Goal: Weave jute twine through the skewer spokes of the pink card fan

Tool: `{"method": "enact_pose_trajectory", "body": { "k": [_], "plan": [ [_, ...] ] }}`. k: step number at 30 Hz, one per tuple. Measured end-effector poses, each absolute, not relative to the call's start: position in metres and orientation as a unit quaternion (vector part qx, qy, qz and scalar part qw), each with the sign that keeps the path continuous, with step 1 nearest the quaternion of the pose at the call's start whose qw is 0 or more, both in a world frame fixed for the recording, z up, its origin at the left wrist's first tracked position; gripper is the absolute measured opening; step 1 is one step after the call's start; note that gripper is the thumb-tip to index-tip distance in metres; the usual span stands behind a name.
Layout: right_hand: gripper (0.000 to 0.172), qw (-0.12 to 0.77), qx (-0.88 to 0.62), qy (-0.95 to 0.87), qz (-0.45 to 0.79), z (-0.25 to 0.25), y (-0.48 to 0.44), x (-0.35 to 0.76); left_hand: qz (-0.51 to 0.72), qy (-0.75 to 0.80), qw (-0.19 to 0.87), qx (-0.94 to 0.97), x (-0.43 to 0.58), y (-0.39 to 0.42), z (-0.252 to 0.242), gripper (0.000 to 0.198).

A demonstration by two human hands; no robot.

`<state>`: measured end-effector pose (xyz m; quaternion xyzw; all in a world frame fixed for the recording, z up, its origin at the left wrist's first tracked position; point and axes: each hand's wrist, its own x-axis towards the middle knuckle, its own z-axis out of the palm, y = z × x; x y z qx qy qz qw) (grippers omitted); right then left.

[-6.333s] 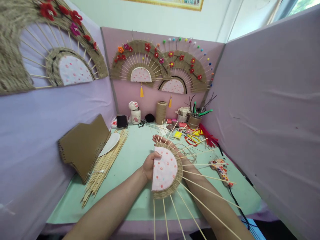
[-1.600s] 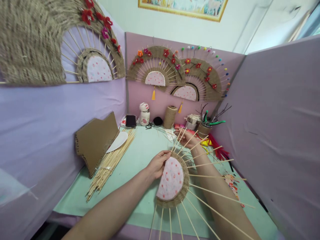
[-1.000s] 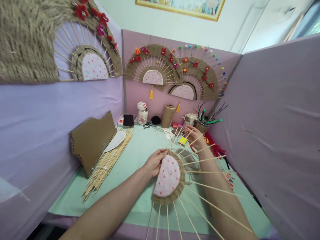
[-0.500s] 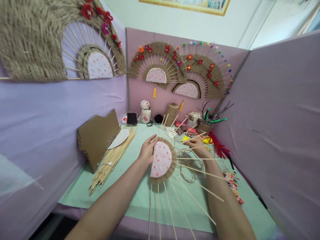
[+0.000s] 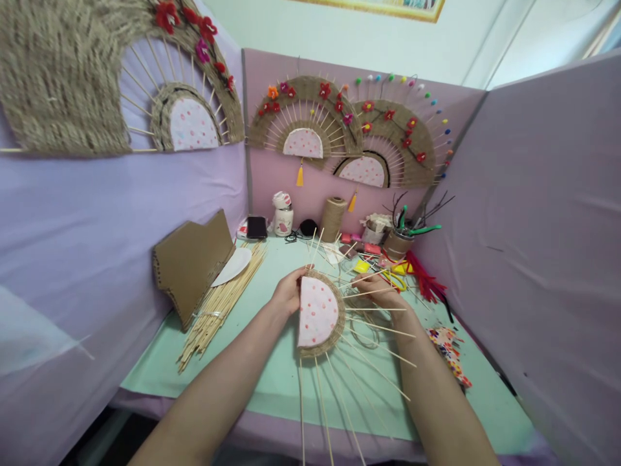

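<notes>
My left hand (image 5: pixel 290 291) grips the straight edge of a half-round fan frame (image 5: pixel 319 312), which is tilted above the table. Pink dotted fabric covers its middle, and a woven twine band (image 5: pixel 341 323) runs round the curve. Thin bamboo sticks (image 5: pixel 376 309) spread outward from that band. Among the upper sticks, my right hand (image 5: pixel 376 288) is closed in a pinch on the twine, though its fingertips are partly hidden. Loose loops of twine (image 5: pixel 365 333) hang or lie below that hand, behind the sticks.
At left lie a bundle of bamboo sticks (image 5: pixel 213 317), a white plate (image 5: pixel 233 266) and folded cardboard (image 5: pixel 194 262). A twine spool (image 5: pixel 333 219), white bottle (image 5: pixel 283 217) and tool pot (image 5: pixel 398 243) line the back. Yellow-handled scissors (image 5: pixel 395 279) and red pipe cleaners (image 5: pixel 425 278) lie right.
The fan frame has turned slightly and shifted a little right, with my left hand still on it. My right hand has moved slightly left, near the upper sticks.
</notes>
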<state>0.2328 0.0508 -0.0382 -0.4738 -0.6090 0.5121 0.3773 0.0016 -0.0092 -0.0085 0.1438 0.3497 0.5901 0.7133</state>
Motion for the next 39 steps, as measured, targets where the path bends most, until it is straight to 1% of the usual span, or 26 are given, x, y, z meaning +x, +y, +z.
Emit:
{"method": "enact_pose_trajectory", "body": {
  "k": [5, 11, 14, 17, 21, 23, 28, 34, 39],
  "plan": [
    [0.025, 0.371, -0.49, -0.572, 0.543, -0.045, 0.054, 0.237, 0.609, 0.351, 0.693, 0.163, 0.007, -0.008, -0.016, 0.016],
    [0.02, 0.323, -0.45, -0.599, 0.578, -0.041, 0.052, 0.242, 0.645, 0.356, 0.648, 0.192, 0.011, -0.005, -0.029, 0.019],
    [0.021, 0.327, -0.438, -0.591, 0.593, -0.041, 0.053, 0.243, 0.643, 0.356, 0.65, 0.192, 0.014, -0.008, -0.029, 0.017],
    [0.026, 0.342, -0.402, -0.565, 0.634, -0.042, 0.054, 0.245, 0.649, 0.357, 0.643, 0.195, 0.017, -0.011, -0.028, 0.021],
    [0.038, 0.353, -0.358, -0.533, 0.681, -0.04, 0.055, 0.248, 0.661, 0.366, 0.62, 0.214, 0.019, -0.013, -0.028, 0.028],
    [0.04, 0.366, -0.346, -0.52, 0.69, -0.039, 0.055, 0.248, 0.658, 0.376, 0.615, 0.22, 0.02, -0.014, -0.028, 0.03],
    [0.035, 0.403, -0.325, -0.477, 0.711, -0.039, 0.058, 0.249, 0.648, 0.387, 0.613, 0.235, 0.023, -0.018, -0.028, 0.032],
    [0.035, 0.422, -0.269, -0.442, 0.744, -0.034, 0.059, 0.253, 0.636, 0.38, 0.623, 0.25, 0.025, -0.019, -0.03, 0.035],
    [0.021, 0.48, -0.214, -0.383, 0.76, -0.024, 0.059, 0.256, 0.613, 0.376, 0.643, 0.263, 0.027, -0.022, -0.03, 0.036]
  ]
}}
